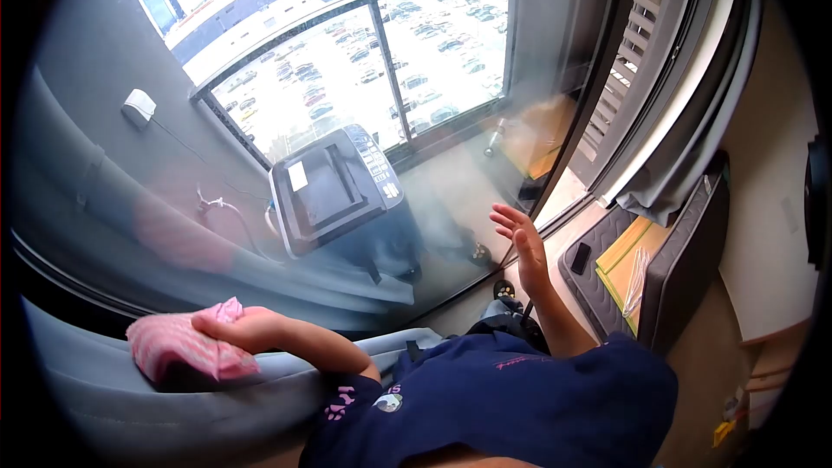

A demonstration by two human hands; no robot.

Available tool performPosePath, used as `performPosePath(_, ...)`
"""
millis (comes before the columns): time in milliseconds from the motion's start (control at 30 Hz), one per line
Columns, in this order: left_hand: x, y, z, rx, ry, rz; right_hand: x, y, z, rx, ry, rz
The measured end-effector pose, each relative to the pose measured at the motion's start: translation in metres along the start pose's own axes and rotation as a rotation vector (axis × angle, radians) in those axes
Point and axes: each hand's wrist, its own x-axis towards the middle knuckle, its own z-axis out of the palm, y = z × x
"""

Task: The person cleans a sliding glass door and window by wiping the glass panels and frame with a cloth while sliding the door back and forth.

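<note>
My left hand [238, 329] is closed around a pink striped cloth [186, 342], at the lower left beside the pale grey-blue curtain [156, 403]. The cloth is bunched, and part of it hangs below my fingers. My right hand [524, 247] is raised near the glass door [459, 199], its fingers stretched out and holding nothing. Whether it touches the pane, I cannot tell. Smudges and a hazy reflection show on the glass.
Behind the glass stands a dark top-loading washing machine [329, 191], before a balcony railing [394, 69]. On the right, a folded grey mattress [685, 251] holds yellow flat packs [633, 251] and a black phone-like object [581, 257]. A grey curtain [663, 186] hangs by the door frame.
</note>
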Motion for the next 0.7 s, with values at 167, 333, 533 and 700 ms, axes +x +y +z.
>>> performPosePath(167, -0.051, -0.011, 0.046, 0.370, -0.649, 0.345, -0.001, 0.015, -0.020, -0.007, 0.173, 0.102)
performPosePath(333, -0.160, 0.052, 0.049, 0.235, -1.110, 0.604, -0.001, 0.028, 0.001, 0.074, 0.015, 0.204)
performPosePath(533, -0.237, 0.006, -0.051, 0.002, -1.553, 0.038, -0.022, 0.042, 0.020, 0.055, -0.237, 0.365)
performPosePath(700, -0.166, -0.125, -0.158, 0.485, -0.823, 0.421, -0.030, 0.056, -0.022, -0.212, -0.066, 0.242)
